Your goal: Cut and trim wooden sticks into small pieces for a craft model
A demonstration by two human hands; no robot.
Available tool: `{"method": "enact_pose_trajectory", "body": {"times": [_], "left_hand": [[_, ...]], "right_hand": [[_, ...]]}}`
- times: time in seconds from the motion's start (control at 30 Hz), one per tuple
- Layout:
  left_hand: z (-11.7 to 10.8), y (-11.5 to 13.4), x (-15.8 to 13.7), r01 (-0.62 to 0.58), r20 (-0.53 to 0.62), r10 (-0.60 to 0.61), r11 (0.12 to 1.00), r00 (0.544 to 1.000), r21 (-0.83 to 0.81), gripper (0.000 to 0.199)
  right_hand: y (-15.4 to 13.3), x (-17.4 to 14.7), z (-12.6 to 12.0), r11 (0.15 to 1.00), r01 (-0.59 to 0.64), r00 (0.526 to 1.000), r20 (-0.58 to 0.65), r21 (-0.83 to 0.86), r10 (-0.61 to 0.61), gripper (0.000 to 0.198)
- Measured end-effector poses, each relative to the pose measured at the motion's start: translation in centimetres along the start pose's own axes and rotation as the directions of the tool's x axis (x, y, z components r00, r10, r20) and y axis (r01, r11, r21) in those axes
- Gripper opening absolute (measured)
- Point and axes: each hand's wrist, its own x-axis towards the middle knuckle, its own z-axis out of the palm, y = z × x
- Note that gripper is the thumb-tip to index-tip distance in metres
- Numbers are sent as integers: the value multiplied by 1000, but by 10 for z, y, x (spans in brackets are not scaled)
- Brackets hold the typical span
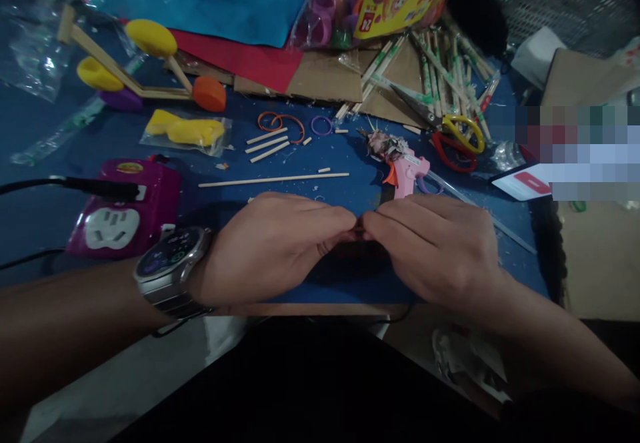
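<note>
My left hand [280, 243] and my right hand [437, 243] meet at the fingertips near the table's front edge. Both are closed in a pinch, and whatever lies between the fingers is hidden. A silver watch [175, 269] sits on the left wrist. Just beyond the right hand rests a pink glue gun [407, 173] with a soiled nozzle. A long thin wooden stick [273, 180] lies past the left hand. Farther off are several short cut sticks [267, 144], beside orange rubber bands [283, 123] and a purple one [321, 125].
At left stands a purple power socket [125, 209] with a plugged-in black cable. Behind it are a stick frame with yellow and orange pieces [150, 37] and a bagged yellow item [185, 129]. Scissors [457, 139], bundled sticks [450, 73] and a phone-like device [525, 181] lie to the right.
</note>
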Motion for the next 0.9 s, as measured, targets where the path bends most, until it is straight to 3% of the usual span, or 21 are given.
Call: {"method": "enact_pose_trajectory", "body": {"times": [0.9], "left_hand": [[-6, 3, 2, -40, 37, 42, 997, 998, -73, 20]], "right_hand": [[3, -3, -4, 998, 28, 999, 22, 61, -29, 24]]}}
